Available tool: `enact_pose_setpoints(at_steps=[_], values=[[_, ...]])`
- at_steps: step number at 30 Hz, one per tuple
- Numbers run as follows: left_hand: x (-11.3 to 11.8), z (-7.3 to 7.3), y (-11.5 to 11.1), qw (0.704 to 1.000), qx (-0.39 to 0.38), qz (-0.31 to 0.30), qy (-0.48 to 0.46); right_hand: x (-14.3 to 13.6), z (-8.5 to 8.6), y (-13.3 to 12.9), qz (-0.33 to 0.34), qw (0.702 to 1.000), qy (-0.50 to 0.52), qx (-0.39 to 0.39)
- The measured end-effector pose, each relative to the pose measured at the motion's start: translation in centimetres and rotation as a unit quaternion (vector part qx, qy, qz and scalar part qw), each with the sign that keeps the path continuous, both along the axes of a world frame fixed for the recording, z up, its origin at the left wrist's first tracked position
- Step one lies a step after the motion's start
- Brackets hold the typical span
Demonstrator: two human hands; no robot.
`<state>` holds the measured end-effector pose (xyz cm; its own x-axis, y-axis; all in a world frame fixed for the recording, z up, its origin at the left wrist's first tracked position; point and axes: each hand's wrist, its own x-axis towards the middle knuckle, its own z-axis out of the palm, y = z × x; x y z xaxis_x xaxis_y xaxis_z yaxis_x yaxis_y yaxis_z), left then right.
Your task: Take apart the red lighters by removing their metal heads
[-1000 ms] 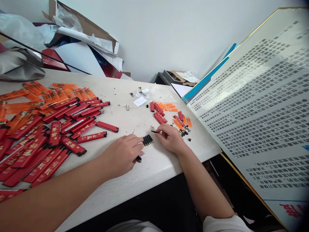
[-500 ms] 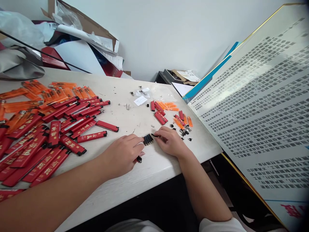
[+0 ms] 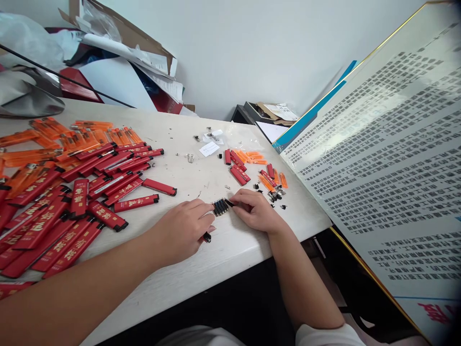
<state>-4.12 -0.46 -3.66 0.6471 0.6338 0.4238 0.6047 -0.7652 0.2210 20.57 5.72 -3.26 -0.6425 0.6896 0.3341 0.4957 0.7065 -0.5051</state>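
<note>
Several small black cylinders (image 3: pixel 220 207) with pale metal-like ends lie side by side in a short row on the white table. My left hand (image 3: pixel 189 223) is at the row's left end, thumb and forefinger close to it. From under its curled fingers sticks out a black piece with a metal tip (image 3: pixel 207 237); the rest of that piece is hidden. At the row's right end my right hand (image 3: pixel 254 209) pinches a small dark piece (image 3: pixel 229 203), mostly covered by the fingers.
A heap of red lighters (image 3: pixel 79 197) and orange lighters (image 3: pixel 82 139) covers the table's left. Red and orange casings (image 3: pixel 239 174), small black and metal parts (image 3: pixel 276 196) and a white card (image 3: pixel 209 149) lie beyond my hands. A large printed board (image 3: pixel 378 158) leans at the right.
The small dark piece in my right fingers has shifted slightly at the row's right end. My left hand stays almost still, and the view has moved a little.
</note>
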Motion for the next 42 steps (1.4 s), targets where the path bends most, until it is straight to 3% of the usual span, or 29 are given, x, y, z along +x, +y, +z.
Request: enact_pose_setpoints(at_steps=[28,37,42], values=[[0.10,0.10,0.00,1.000,0.006,0.002,0.003,-0.22,-0.05,0.09,0.018,1.000,0.010,-0.017],[-0.07,0.54,-0.11,0.997,0.031,0.074,-0.013,-0.16,-0.03,0.12,0.011,1.000,0.015,-0.011],[-0.14,0.38,-0.11,0.995,0.053,0.081,-0.014,-0.17,-0.26,0.27,-0.002,1.000,0.015,-0.006]])
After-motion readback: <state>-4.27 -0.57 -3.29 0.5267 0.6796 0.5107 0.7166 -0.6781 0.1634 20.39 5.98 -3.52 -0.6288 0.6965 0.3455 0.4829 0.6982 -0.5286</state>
